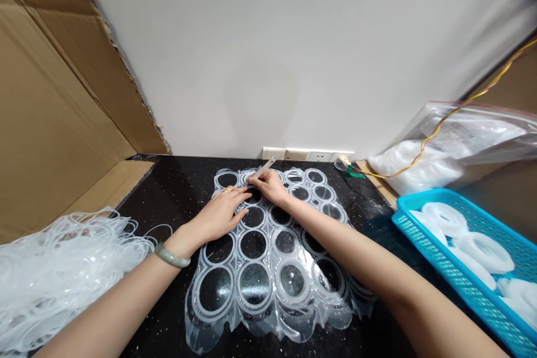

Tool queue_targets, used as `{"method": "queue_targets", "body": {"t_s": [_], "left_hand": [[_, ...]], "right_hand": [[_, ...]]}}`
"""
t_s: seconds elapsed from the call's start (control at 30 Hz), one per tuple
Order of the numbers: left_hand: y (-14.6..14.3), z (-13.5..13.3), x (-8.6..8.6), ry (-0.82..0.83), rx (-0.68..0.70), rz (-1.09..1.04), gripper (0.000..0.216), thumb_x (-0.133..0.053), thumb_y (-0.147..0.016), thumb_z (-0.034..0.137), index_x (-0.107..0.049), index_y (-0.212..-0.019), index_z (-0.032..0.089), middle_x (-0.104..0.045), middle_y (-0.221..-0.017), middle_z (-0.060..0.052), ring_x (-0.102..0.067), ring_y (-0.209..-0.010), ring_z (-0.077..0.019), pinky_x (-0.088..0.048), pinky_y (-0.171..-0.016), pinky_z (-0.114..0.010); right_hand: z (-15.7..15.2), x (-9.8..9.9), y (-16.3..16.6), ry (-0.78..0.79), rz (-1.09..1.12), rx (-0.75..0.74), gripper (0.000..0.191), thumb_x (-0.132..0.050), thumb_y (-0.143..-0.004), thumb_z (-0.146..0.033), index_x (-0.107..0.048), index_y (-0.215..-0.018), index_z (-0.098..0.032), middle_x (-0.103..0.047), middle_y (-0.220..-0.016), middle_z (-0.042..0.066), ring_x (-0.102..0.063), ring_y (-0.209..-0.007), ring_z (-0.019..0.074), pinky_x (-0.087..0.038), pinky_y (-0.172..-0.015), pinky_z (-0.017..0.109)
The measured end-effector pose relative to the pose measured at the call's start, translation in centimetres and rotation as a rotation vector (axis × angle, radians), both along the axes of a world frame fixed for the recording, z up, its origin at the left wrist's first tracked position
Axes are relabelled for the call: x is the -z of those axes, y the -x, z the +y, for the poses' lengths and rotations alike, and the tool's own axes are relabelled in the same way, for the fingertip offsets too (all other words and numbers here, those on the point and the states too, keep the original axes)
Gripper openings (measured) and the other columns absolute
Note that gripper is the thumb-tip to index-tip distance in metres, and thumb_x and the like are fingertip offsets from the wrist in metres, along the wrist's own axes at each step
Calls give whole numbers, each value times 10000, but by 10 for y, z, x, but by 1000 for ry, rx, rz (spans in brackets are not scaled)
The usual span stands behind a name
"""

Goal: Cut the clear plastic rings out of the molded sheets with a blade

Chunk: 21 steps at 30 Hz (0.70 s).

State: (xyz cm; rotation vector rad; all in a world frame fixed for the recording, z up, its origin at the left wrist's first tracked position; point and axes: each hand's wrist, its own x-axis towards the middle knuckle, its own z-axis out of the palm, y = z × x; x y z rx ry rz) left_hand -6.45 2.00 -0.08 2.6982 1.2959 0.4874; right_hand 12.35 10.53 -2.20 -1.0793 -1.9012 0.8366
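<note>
A translucent molded sheet (272, 260) with rows of round rings lies on the black speckled countertop. My left hand (222, 212) rests flat on its left upper part, fingers spread toward the far rings. In my right hand (271, 185) is a thin flat strip like a small metal ruler (265, 166), gripped between the fingers. The strip slants up to the right, and its lower end meets the far rows of rings near my left fingertips. My right fingers hide that lower end. Several openings show the dark counter through them.
Thin white ring scraps (75, 268) pile up at the left. A blue basket (444, 240) at the right holds white rings. Behind it sits a clear plastic bag (423, 162). Wall sockets (310, 155) line the back, and a yellow wire (444, 120) crosses on the right. Cardboard (62, 89) stands left.
</note>
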Motion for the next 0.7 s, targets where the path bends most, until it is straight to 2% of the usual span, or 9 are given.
{"method": "queue_targets", "body": {"t_s": [0.13, 0.23, 0.3, 0.5, 0.7], "left_hand": [[-2, 0, -2, -2, -4, 17, 401, -489, -959, 328, -571, -1315, 164, -576, -1353, -123, -489, -1275, -282, -395, -1084, -459], [-4, 0, -6, 8, -5, 35, 388, -495, -951, 310, -586, -1291, 148, -603, -1307, -135, -514, -1244, -287, -423, -1056, -449], [-5, 0, -8, 21, -15, 42, 389, -499, -944, 297, -586, -1291, 147, -599, -1312, -140, -521, -1237, -290, -433, -1043, -451], [-5, -2, -10, 34, -22, 37, 400, -498, -939, 287, -579, -1304, 143, -582, -1341, -143, -511, -1255, -291, -421, -1052, -455], [-4, -2, -8, 28, -23, 31, 409, -500, -939, 292, -573, -1315, 149, -562, -1375, -140, -491, -1286, -292, -401, -1075, -458]], "right_hand": [[-9, -4, -1, -282, -149, -74, 162, -612, -903, -213, -750, -826, -178, -745, -924, 61, -647, -887, 202, -453, -898, 337], [-12, -6, -2, -401, -254, -101, 193, -580, -932, -222, -747, -847, -178, -740, -944, 69, -622, -891, 206, -429, -914, 356], [-11, -7, -1, -378, -249, -86, 195, -577, -933, -213, -745, -842, -176, -740, -937, 68, -627, -875, 200, -438, -888, 339], [-4, -5, 3, -175, -109, -18, 112, -644, -867, -165, -748, -826, -170, -738, -884, 66, -665, -849, 203, -482, -786, 296], [-3, -1, 3, -125, -69, 15, 116, -648, -866, -189, -750, -825, -151, -735, -862, 74, -671, -826, 208, -489, -763, 296]]}}
